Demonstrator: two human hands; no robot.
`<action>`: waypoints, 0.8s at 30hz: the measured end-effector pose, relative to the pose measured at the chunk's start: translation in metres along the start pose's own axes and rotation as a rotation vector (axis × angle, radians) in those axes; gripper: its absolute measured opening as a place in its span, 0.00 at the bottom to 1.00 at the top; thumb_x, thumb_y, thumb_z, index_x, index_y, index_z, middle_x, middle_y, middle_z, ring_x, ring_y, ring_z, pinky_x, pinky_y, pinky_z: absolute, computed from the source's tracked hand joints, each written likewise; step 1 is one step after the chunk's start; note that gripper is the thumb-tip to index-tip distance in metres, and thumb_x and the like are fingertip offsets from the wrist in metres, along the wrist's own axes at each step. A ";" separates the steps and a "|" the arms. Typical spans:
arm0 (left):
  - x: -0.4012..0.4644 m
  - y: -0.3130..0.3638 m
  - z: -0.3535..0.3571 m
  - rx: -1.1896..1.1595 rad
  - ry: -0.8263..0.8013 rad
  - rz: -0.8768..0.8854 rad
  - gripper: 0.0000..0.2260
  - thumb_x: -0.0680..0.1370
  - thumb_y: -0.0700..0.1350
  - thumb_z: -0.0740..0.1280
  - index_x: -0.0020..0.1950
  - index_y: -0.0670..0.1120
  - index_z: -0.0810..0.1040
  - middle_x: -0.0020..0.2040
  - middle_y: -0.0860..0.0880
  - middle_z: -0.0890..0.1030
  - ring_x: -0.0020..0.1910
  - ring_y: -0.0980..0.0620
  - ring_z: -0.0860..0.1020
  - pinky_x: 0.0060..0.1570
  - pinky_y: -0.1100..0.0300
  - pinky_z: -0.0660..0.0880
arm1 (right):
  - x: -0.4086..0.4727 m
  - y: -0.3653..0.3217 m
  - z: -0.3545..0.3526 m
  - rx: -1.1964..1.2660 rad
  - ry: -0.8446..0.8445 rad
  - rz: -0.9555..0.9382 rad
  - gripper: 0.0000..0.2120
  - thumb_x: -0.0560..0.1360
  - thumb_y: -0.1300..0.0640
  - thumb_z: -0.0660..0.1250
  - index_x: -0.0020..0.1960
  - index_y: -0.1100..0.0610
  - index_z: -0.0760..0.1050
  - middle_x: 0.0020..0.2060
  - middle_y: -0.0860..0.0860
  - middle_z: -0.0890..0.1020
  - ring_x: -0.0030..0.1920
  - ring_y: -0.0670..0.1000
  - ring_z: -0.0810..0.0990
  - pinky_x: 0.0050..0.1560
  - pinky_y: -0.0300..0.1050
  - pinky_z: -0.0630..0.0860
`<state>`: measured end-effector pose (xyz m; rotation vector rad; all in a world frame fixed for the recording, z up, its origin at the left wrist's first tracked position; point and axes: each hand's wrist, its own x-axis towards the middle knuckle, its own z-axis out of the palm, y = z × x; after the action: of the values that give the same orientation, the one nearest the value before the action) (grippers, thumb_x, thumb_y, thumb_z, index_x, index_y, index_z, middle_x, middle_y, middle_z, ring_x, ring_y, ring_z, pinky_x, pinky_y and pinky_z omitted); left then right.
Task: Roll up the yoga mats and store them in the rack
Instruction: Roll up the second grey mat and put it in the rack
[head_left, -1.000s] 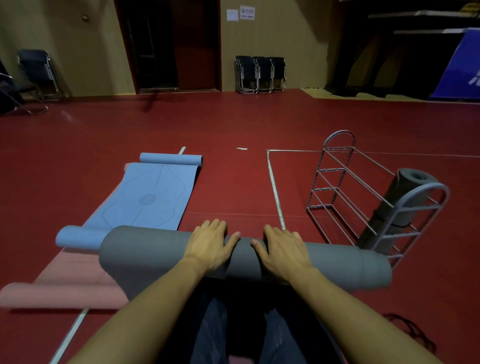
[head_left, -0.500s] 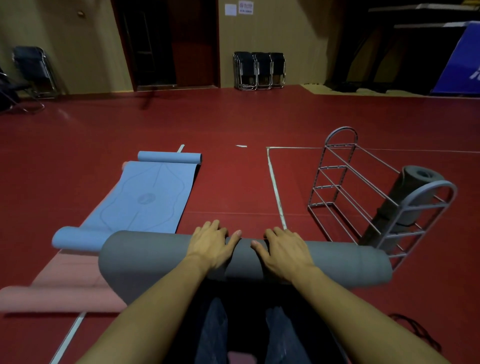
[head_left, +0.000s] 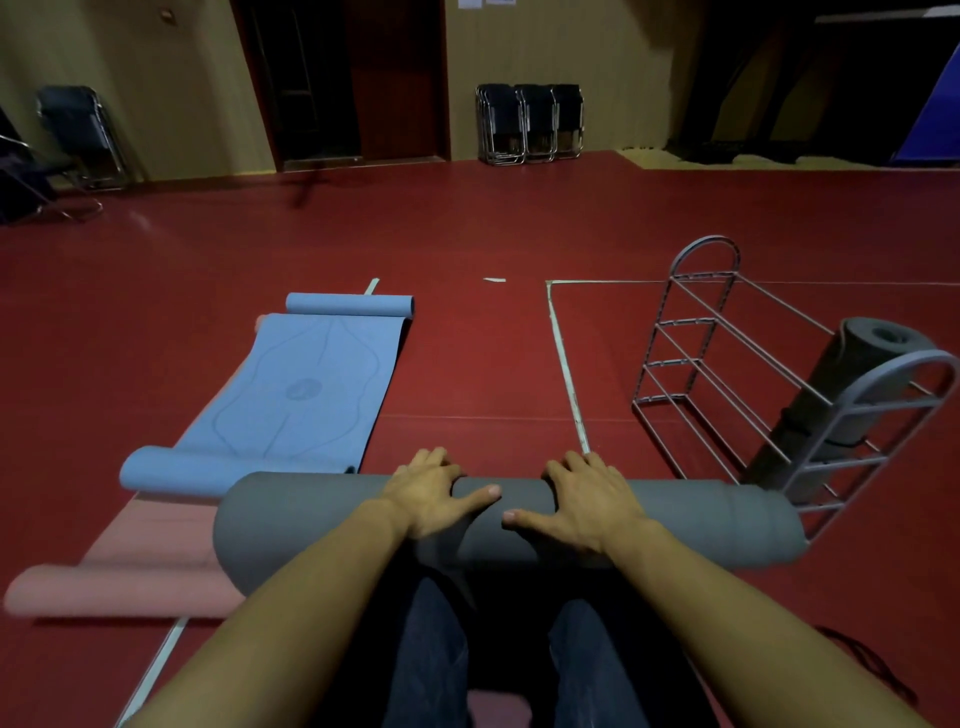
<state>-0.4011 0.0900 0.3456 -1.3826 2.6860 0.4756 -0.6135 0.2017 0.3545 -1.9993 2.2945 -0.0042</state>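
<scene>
My left hand and right hand lie flat, fingers spread, pressing on top of the thick grey foam yoga mat roll, gripping nothing. The roll lies crosswise on the smooth red floor before my knees, its right end just beside the grey wire rack. A second dark grey rolled mat leans there. On my left lie the flat blue mat, curled at both ends, and a pink mat; bare floor lies ahead.

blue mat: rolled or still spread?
Spread. The blue mat lies flat on the red floor; only its two ends are curled.
</scene>
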 end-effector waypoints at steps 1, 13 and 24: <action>0.001 -0.003 -0.001 -0.004 -0.016 0.014 0.43 0.72 0.81 0.50 0.69 0.50 0.77 0.60 0.48 0.73 0.63 0.46 0.72 0.66 0.46 0.69 | 0.001 0.001 -0.001 -0.004 -0.003 -0.006 0.47 0.64 0.14 0.50 0.60 0.52 0.74 0.57 0.52 0.77 0.60 0.57 0.75 0.60 0.56 0.70; -0.004 -0.004 -0.002 0.168 -0.145 0.115 0.48 0.59 0.74 0.77 0.70 0.50 0.67 0.66 0.50 0.74 0.64 0.44 0.74 0.67 0.46 0.67 | 0.012 0.016 0.000 -0.072 -0.167 -0.145 0.48 0.59 0.17 0.66 0.64 0.52 0.69 0.60 0.49 0.76 0.59 0.56 0.77 0.60 0.56 0.71; -0.007 -0.010 0.010 0.204 0.003 0.122 0.48 0.59 0.80 0.69 0.70 0.52 0.69 0.63 0.53 0.74 0.62 0.48 0.74 0.65 0.44 0.68 | 0.003 0.019 0.011 -0.124 0.008 -0.165 0.47 0.61 0.15 0.57 0.64 0.50 0.70 0.59 0.48 0.77 0.59 0.55 0.77 0.61 0.55 0.71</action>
<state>-0.3899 0.0933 0.3357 -1.1716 2.7418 0.2002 -0.6323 0.2016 0.3423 -2.2478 2.1770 0.1198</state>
